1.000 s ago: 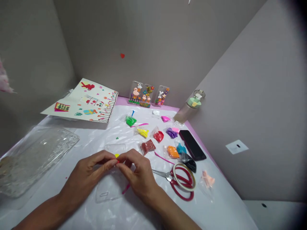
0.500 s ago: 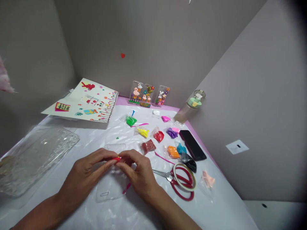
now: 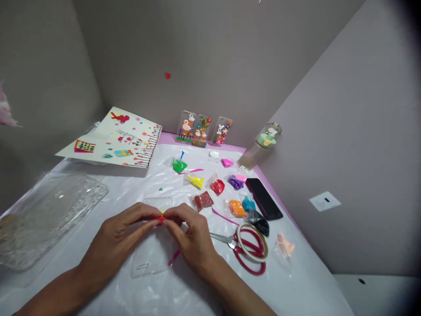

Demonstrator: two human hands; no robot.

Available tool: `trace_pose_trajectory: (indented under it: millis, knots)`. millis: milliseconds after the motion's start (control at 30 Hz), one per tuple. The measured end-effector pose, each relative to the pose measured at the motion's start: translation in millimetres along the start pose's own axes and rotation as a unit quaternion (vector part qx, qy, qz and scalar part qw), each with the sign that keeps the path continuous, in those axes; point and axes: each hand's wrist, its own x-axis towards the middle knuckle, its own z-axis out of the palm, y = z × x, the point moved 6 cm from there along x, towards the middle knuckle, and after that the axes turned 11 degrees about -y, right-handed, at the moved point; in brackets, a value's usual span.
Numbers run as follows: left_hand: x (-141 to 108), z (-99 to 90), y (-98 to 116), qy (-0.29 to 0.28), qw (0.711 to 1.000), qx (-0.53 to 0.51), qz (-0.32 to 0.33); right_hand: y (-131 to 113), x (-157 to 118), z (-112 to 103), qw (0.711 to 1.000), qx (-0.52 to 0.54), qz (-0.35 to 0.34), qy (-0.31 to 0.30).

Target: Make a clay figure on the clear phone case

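Observation:
Between the fingertips of both hands is a small piece of red and yellow modelling clay point(image 3: 160, 220). My left hand point(image 3: 123, 235) pinches it from the left, and my right hand point(image 3: 189, 232) pinches it from the right. The fingers cover much of the piece. Below them a clear phone case point(image 3: 153, 256) lies flat on the white-covered table, partly hidden by the hands. A pink modelling tool point(image 3: 173, 258) sticks out beside the case, under my right hand.
Bags of coloured clay, including red point(image 3: 217, 186) and brown point(image 3: 203, 201), lie beyond my right hand. Scissors point(image 3: 240, 245) and a tape roll point(image 3: 239, 241) are at right, near a phone point(image 3: 264, 199) and a bottle point(image 3: 258, 151). Decorated cases point(image 3: 186, 127) lean at the back.
The fingers have shifted slightly around the clay, and more of its yellow part shows above the red. Both hands stay over the clear case.

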Motion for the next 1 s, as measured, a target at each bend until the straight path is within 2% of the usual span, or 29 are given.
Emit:
trace_pose_trajectory:
  millis: [333,467,533,600,733,833,900,1000]
  knots:
    - [-1,-0.2,2,0.004,1.0,0.015,0.016,3,0,2,0.999,0.023,0.026,-0.008]
    - [-1,-4.2,-2,0.0,0.999,0.035,-0.005,5,2,0,0.999,0.013,0.045,-0.011]
    - [0,-7.7,-8,-0.003,0.998,0.045,-0.037,7,1,-4,0.996,-0.037,0.076,-0.009]
    - [1,-9.8,-18,-0.022,0.995,0.047,-0.086,9,1,-8,0.984,-0.13,0.117,-0.02]
    - [1,-10.0,-38,-0.083,0.978,0.056,-0.181,10,0,-3,0.93,-0.305,0.177,-0.105]
    - [3,-10.6,-43,-0.096,0.975,0.056,-0.193,9,-2,4,0.911,-0.342,0.177,-0.145]
    - [4,-10.7,-42,-0.093,0.976,0.046,-0.189,9,-4,7,0.92,-0.323,0.165,-0.145]
    - [6,-10.4,-42,-0.092,0.976,0.038,-0.192,14,-4,7,0.961,-0.219,0.142,-0.09]
